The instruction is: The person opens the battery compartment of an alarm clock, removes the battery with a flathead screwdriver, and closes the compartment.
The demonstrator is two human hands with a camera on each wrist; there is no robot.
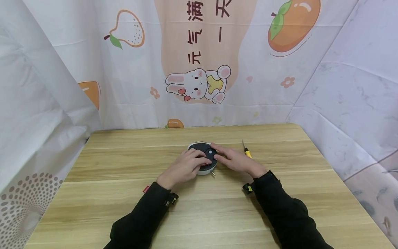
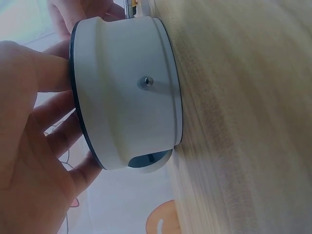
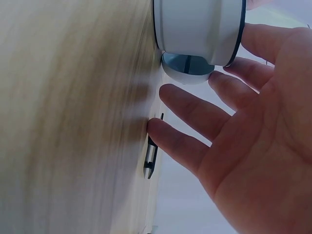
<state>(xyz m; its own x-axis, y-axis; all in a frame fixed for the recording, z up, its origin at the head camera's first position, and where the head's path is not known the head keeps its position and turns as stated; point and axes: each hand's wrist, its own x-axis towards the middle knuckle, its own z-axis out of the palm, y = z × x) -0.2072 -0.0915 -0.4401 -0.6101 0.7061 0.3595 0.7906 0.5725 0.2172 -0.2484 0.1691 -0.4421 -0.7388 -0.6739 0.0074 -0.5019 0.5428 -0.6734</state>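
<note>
A round white alarm clock lies flat on the table, its black back facing up. My left hand lies over the near left of that back with bent fingers; a bit of red shows beneath them. In the left wrist view, the thumb and fingers of this hand reach over the black rim of the white casing, their tips partly hidden. My right hand touches the clock's right edge with loosely extended fingers. Below the casing in the right wrist view, a white dome sticks out, near the fingertips.
A yellow and black screwdriver lies beyond the right hand, tip pointing away. The wooden table ends at a printed curtain at the back. White sheets hang at the sides.
</note>
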